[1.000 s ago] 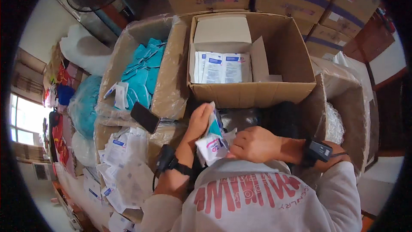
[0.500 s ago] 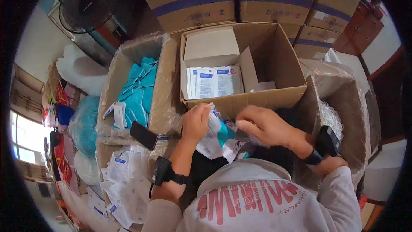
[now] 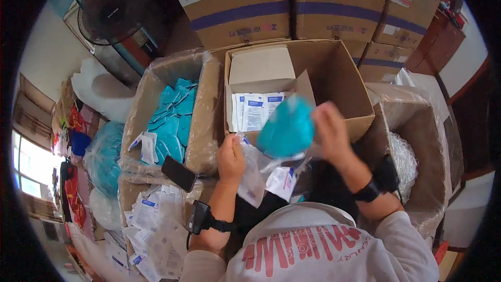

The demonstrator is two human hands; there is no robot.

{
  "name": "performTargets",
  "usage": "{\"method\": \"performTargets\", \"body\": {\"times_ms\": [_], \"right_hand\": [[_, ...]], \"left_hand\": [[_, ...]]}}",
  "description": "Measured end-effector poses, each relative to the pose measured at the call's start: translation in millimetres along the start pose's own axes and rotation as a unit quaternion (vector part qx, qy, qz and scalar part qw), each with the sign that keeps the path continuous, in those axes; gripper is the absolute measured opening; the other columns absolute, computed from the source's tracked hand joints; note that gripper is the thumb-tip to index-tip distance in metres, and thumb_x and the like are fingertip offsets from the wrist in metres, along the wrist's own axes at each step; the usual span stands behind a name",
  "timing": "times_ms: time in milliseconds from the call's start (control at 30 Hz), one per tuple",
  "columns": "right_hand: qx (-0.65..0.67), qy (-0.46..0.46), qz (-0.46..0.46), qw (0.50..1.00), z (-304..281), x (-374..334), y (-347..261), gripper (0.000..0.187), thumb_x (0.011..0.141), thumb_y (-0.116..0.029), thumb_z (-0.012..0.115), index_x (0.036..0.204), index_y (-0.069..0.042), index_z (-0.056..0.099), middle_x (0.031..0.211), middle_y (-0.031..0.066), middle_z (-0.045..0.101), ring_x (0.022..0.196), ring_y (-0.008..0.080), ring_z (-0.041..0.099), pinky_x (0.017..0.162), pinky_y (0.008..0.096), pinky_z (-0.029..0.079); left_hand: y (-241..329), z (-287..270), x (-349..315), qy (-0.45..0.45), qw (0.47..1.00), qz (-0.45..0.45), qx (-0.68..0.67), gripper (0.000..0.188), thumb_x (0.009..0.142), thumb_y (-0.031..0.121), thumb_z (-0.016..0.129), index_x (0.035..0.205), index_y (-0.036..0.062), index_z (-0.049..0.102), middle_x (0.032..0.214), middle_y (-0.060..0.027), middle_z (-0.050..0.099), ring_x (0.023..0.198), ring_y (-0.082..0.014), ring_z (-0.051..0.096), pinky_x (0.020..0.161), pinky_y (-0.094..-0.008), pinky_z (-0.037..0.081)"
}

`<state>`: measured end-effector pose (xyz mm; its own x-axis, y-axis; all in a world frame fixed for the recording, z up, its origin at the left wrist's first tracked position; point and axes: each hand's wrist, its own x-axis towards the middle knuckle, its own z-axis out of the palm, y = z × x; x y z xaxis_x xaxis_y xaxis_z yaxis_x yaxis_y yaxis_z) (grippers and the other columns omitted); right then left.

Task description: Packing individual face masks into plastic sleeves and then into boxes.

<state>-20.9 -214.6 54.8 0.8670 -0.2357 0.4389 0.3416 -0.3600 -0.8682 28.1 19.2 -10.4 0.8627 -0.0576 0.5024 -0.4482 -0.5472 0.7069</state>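
Note:
My left hand is closed on the upper edge of a white and clear pouch, which hangs down over my lap. My right hand, smeared by motion, grips the right side of a teal cup-shaped face mask. The mask is in the air between my hands, in front of the open carton, with pale straps or film trailing beneath it. Below it a white printed paper lies over my lap. Behind the mask, a white inner box holds several white printed packets.
The inner box stands in a large open carton. At left, one lined carton holds several teal masks; another has white packets. A phone lies between them. At right, a carton contains whitish strands.
My right hand has lifted the teal mask up and out of the pouch, toward the carton. My left hand has stayed near its place, still holding the pouch.

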Motion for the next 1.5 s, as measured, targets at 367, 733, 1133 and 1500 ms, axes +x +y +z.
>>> {"method": "performTargets", "body": {"times_ms": [367,733,1133,1500], "right_hand": [[-0.052,-0.471,-0.016,0.881,-12.5,42.2,-54.6,0.021,0.086,-0.022,0.055,0.086,-0.002,0.059,0.078,0.0124,0.060,0.071,0.0214,0.058,0.063,0.0325,0.045],[-0.263,-0.505,-0.034,0.821,35.4,21.5,-29.4,0.020,0.080,-0.027,0.053,0.088,-0.010,0.061,0.077,0.0149,0.061,0.070,0.0351,0.058,0.064,0.0426,0.046],[-0.256,-0.510,0.009,0.821,39.5,-3.6,-7.4,0.023,0.081,-0.027,0.054,0.084,-0.004,0.059,0.077,0.0171,0.060,0.072,0.0349,0.058,0.064,0.0422,0.045],[0.421,-0.017,0.064,0.905,-77.9,38.1,52.4,0.035,0.086,-0.022,0.053,0.118,-0.007,0.047,0.105,0.0075,0.055,0.089,0.0183,0.056,0.077,0.0322,0.049]], "left_hand": [[16.9,-23.0,12.6,-0.041,0.970,0.226,-0.084,0.019,0.088,0.017,0.044,0.089,0.0039,0.059,0.078,-0.0120,0.063,0.070,-0.0287,0.060,0.063,-0.0355,0.047],[25.2,-16.4,0.8,-0.111,0.959,0.248,-0.075,0.014,0.081,0.011,0.053,0.090,0.0050,0.062,0.094,-0.0096,0.064,0.083,-0.0245,0.063,0.071,-0.0317,0.049],[27.0,7.0,-15.3,-0.130,0.974,0.180,-0.052,0.015,0.080,0.008,0.054,0.093,0.0039,0.060,0.094,-0.0119,0.063,0.082,-0.0271,0.062,0.069,-0.0341,0.050],[-56.0,-147.0,-53.2,0.133,0.971,-0.181,0.082,0.029,0.091,0.023,0.043,0.084,-0.0037,0.054,0.077,-0.0160,0.056,0.073,-0.0236,0.052,0.069,-0.0354,0.042]]}}
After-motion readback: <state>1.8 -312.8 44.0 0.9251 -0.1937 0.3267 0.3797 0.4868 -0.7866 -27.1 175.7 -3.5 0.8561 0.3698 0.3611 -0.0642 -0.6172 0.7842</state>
